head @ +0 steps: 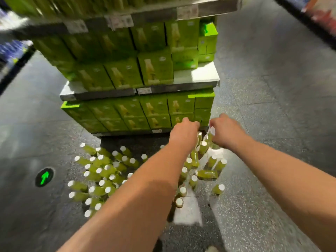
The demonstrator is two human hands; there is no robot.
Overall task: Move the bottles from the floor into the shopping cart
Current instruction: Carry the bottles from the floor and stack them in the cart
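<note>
Forearms (145,188): bare, both stretched forward and down over the spill.
Floor (263,179): grey speckled tiles, glossy, with thin seams.
Arrow marker (44,177): round dark disc on the floor at left, with a bright green arrow.
Bottles (207,174): slim, clear plastic cylinders of green liquid with flat white caps. They are scattered on the floor in two loose clusters, some upright, some tipped over.
Left hand (183,133): back facing up, fingers curled down out of sight above the far bottles; cannot tell if it holds one.
Right hand (225,133): just beside the left hand, fingers likewise hidden, grip unclear.
Cartons (156,71): green rectangular boxes in tight stacked rows.
Shelf (200,77): flat pale board with a grey edge strip.
</note>
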